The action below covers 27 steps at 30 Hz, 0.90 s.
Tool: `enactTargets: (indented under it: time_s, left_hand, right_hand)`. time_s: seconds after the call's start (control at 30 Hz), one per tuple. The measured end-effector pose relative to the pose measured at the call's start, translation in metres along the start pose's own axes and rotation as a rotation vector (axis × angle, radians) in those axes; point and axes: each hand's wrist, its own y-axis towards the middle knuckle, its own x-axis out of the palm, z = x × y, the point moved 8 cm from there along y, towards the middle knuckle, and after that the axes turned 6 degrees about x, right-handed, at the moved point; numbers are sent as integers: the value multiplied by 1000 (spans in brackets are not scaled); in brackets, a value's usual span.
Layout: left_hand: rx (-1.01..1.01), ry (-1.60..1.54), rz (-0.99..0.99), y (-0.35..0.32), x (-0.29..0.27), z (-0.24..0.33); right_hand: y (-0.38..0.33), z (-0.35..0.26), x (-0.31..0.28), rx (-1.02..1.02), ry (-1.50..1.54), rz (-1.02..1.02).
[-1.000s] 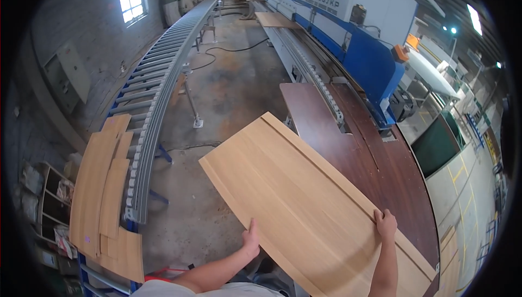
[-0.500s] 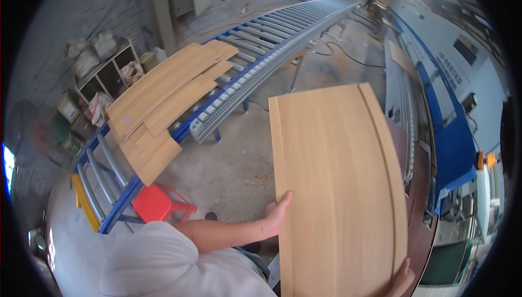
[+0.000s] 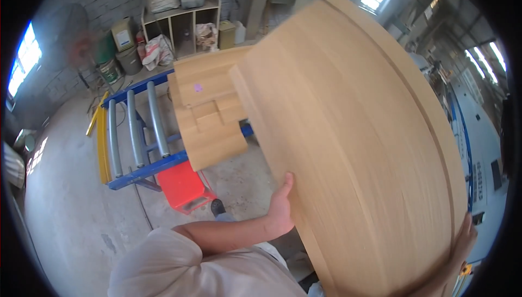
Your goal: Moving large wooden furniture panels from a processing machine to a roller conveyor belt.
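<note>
Fingers of both hands, left hand (image 3: 281, 205) and right hand (image 3: 465, 239), clasp the smooth, pale wood-grain panel (image 3: 353, 145) by its edges.

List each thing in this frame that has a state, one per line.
Large wooden panel: lifted, gripped at both side edges.
Left hand: gripping the panel's left edge.
Right hand: gripping its right edge.
Stacked boards: lying flat on the roller conveyor.

A large pale wooden panel with a grooved edge (image 3: 353, 150) fills the right, gripped at its near left edge by the left hand (image 3: 281, 210) and at its near right corner by the right hand (image 3: 464, 242), with stacked pale wooden boards (image 3: 209, 112) on a blue roller conveyor (image 3: 136, 134) left of it, above a red plastic stool (image 3: 182, 185).
</note>
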Motion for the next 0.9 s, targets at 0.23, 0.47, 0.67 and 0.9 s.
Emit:
enactTargets:
  time_s: [0.23,0.47,0.67,0.9]
  left_hand:
    - [446,-175,63,12,-54,173]
    - [763,-209,8,26,-80,282]
    - [853,-344,299,82,-144,326]
    - [888,-305,500,177,-200,342]
  right_hand:
    - [43,-370,89,-489,139,-50]
    - [-6,-693,176,-796,279,-319]
    - [-77,-897,342,-1076,226,-563]
    - [-146,-1007,572,-1285,55,-744]
